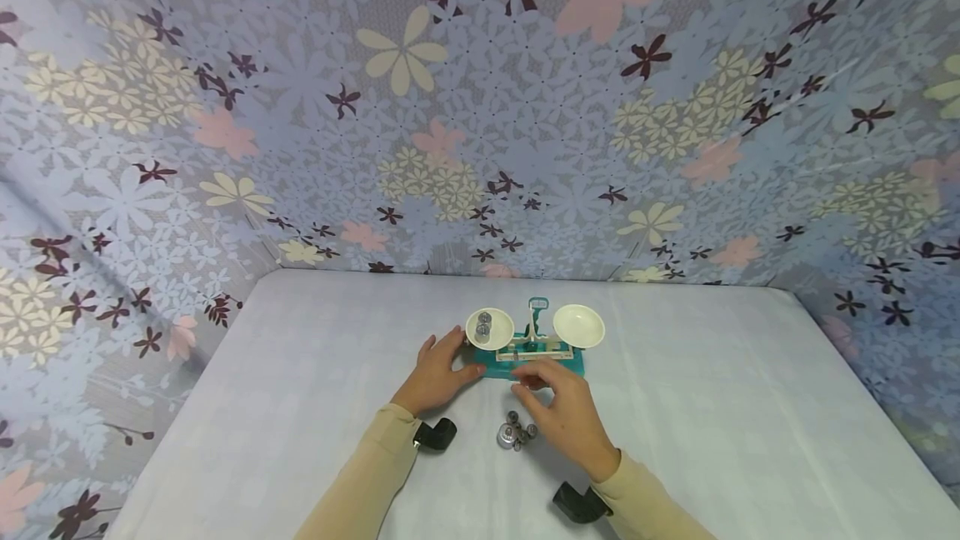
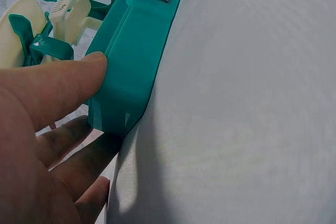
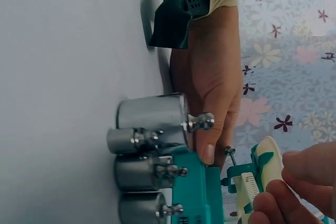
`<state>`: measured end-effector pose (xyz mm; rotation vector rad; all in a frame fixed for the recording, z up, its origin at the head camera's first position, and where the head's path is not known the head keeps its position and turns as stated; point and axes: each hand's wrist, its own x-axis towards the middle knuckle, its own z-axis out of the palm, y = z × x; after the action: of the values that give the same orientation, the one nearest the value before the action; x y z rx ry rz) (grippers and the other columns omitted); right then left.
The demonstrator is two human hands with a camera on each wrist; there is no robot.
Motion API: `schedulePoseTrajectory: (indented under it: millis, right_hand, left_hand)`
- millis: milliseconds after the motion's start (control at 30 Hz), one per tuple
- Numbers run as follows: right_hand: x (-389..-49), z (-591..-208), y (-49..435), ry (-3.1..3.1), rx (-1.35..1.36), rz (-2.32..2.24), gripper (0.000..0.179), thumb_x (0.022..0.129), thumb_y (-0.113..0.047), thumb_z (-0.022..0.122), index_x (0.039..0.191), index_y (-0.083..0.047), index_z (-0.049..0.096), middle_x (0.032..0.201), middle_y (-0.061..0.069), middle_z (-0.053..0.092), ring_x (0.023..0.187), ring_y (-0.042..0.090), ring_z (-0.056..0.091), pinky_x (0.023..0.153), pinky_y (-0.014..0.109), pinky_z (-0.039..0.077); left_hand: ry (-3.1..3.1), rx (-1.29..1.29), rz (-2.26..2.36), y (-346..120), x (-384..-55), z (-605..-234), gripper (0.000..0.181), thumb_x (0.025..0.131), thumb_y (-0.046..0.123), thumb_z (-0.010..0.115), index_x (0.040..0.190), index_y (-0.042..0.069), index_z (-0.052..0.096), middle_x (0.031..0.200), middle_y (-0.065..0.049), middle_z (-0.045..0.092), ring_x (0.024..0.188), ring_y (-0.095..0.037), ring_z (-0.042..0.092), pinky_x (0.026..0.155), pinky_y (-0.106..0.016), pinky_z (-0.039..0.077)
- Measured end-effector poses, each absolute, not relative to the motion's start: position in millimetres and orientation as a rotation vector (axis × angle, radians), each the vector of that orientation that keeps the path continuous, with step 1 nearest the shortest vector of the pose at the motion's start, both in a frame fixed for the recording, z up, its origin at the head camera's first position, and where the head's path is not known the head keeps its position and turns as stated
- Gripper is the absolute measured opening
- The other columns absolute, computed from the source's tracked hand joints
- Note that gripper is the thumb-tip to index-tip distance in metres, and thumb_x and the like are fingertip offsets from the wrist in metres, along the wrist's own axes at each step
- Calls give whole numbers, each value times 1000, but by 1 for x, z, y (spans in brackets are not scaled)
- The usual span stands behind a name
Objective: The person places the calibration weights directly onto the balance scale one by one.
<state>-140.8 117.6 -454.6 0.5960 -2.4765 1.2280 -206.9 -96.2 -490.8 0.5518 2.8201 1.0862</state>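
A teal balance scale [image 1: 491, 362] with two cream pans stands on the table. Two metal weights [image 1: 483, 326] sit in its left pan [image 1: 501, 343]; nothing shows in the right pan [image 1: 579, 326]. My left hand [image 1: 437, 377] grips the left end of the base, thumb [image 2: 84, 74] on the top edge and fingers against the end and underside. In front of the beam [image 1: 551, 354] hovers my right hand [image 1: 562, 408], fingers loosely bent, with a gap between thumb and index fingertip and nothing seen between them. The right wrist view shows its fingertips near the white graduated beam [image 3: 248, 187].
Several knobbed metal weights [image 1: 507, 437] stand in a cluster on the white-covered table [image 1: 712, 423], in front of the scale and left of my right wrist. Black wrist cameras [image 1: 437, 435] are worn at both sleeves. A flowered cloth [image 1: 480, 107] rises behind the table.
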Motion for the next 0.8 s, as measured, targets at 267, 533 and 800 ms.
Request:
schedulePoseTrajectory:
  millis: [267, 533, 800]
  right_hand:
    - [-137, -457, 117, -2542, 529, 1323, 14, 82, -10, 71, 94, -16, 69, 90, -9, 65, 79, 2, 58, 69, 31, 54]
    - [-135, -463, 119, -2592, 492, 1383, 15, 82, -9, 71, 96, -15, 69, 90, -7, 65, 79, 3, 60, 70, 25, 54]
    - [-134, -466, 120, -2659, 460, 1414, 14, 81, -8, 71, 93, -16, 69, 87, -10, 65, 78, 3, 59, 70, 23, 53]
  left_hand:
    - [2815, 550, 1095, -96, -205, -489, 71, 89, 43, 57, 141, -1, 35, 145, -16, 36, 136, -26, 28, 114, -45, 6]
    - [2808, 543, 1073, -96, -205, -487, 72, 89, 44, 56, 142, -1, 33, 145, -15, 35, 137, -25, 27, 114, -44, 5]
    - [2810, 549, 1080, -96, -205, -487, 73, 89, 44, 57, 142, 0, 33, 145, -15, 35, 137, -25, 27, 114, -45, 6]
